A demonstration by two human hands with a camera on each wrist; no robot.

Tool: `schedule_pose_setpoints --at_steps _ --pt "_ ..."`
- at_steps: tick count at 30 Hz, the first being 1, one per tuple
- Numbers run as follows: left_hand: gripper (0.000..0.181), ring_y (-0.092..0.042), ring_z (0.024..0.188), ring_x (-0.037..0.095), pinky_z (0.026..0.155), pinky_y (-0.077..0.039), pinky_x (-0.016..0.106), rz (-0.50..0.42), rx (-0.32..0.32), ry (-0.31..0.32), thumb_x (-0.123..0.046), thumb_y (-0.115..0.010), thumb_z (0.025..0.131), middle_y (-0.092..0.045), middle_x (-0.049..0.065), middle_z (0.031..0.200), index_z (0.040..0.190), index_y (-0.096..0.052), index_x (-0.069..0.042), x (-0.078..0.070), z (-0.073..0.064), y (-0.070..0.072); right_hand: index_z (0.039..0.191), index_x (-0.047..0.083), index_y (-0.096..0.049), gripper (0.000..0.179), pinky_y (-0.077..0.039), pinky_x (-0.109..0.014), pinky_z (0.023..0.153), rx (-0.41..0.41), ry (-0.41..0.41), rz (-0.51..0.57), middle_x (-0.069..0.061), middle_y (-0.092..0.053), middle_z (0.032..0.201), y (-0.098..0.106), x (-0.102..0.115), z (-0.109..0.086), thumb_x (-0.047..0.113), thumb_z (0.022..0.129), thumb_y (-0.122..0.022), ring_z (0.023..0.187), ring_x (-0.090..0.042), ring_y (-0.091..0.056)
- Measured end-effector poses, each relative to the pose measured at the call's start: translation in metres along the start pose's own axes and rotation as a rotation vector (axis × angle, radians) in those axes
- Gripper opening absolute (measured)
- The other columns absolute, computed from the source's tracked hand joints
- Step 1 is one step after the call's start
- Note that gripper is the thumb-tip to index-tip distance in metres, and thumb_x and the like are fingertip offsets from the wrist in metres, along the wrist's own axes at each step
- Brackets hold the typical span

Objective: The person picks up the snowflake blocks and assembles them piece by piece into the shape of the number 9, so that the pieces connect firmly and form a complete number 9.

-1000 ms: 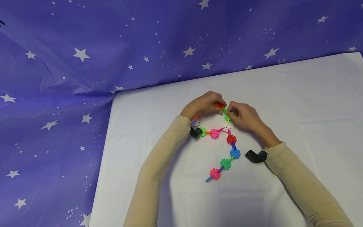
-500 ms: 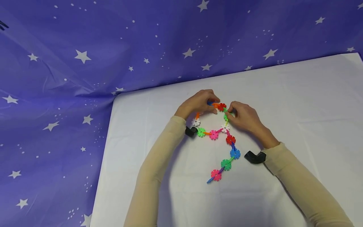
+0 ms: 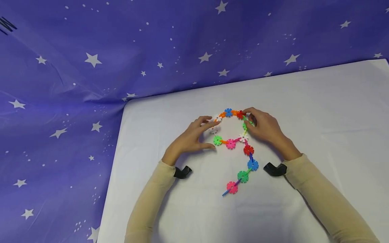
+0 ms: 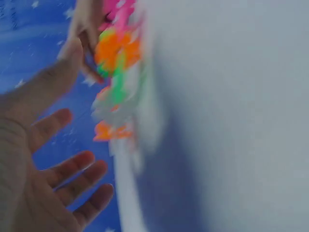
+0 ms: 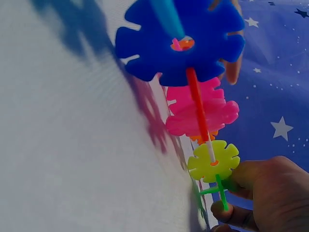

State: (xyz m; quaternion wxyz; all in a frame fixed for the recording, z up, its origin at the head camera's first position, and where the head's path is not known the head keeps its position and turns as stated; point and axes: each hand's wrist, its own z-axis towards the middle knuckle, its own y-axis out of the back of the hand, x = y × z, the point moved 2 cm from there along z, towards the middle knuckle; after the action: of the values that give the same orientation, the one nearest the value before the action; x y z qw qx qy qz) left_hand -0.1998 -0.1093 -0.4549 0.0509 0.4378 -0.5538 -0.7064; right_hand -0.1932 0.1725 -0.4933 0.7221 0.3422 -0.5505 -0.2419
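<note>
Notched plastic discs, slotted together edge to face, form a closed-looking loop with a tail on the white table. At the loop's top is a blue disc [image 3: 228, 112]; at its lower left lies a light green disc [image 3: 217, 140]. The tail runs down past a red disc [image 3: 249, 150] to a pink disc [image 3: 232, 187]. My left hand [image 3: 192, 136] hovers at the loop's left side, fingers spread, holding nothing; its wrist view also shows the hand [image 4: 46, 159] apart from blurred discs. My right hand [image 3: 265, 127] pinches a green disc [image 5: 220, 191] on the loop's right side.
A white cloth [image 3: 288, 209] covers the table. Behind and to the left hangs a purple-blue curtain [image 3: 170, 44] with white stars. Black wrist camera mounts [image 3: 275, 169] jut inward from both sleeves.
My left hand has let go near the loop's top, moving down and left with fingers spreading. The blue and orange discs there are uncovered. My right hand stays at the green disc.
</note>
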Motion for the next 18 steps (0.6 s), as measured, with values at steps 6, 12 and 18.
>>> schedule_pose_setpoints --at_steps 6,12,18 --pt "0.057 -0.046 0.131 0.026 0.112 -0.034 0.043 0.058 0.036 0.019 -0.030 -0.076 0.086 -0.048 0.009 0.141 0.138 -0.056 -0.013 0.003 0.014 -0.016 0.119 0.008 -0.062 0.030 -0.035 -0.031 0.055 -0.044 -0.047 -0.012 -0.006 -0.059 0.077 0.003 -0.007 -0.007 0.016 0.090 -0.063 0.066 -0.019 -0.047" --pt "0.055 -0.050 0.123 0.023 0.105 -0.038 0.040 0.059 -0.029 -0.115 -0.034 -0.080 0.082 -0.055 0.009 0.134 0.129 -0.062 -0.011 -0.022 -0.006 -0.011 0.123 0.008 -0.062 0.032 -0.036 -0.033 0.059 -0.017 -0.039 0.018 -0.008 -0.061 0.087 0.006 -0.007 -0.004 0.014 0.091 -0.063 0.070 -0.020 -0.047" --pt "0.075 -0.050 0.121 0.012 0.105 -0.039 0.029 -0.043 0.121 -0.260 -0.049 -0.085 0.070 -0.056 0.000 0.130 0.132 -0.061 -0.014 -0.065 -0.056 -0.036 0.126 0.007 -0.063 0.035 -0.039 -0.033 0.062 0.035 -0.008 0.020 -0.010 -0.062 0.100 0.002 -0.003 0.001 0.015 0.092 -0.064 0.072 -0.020 -0.048"
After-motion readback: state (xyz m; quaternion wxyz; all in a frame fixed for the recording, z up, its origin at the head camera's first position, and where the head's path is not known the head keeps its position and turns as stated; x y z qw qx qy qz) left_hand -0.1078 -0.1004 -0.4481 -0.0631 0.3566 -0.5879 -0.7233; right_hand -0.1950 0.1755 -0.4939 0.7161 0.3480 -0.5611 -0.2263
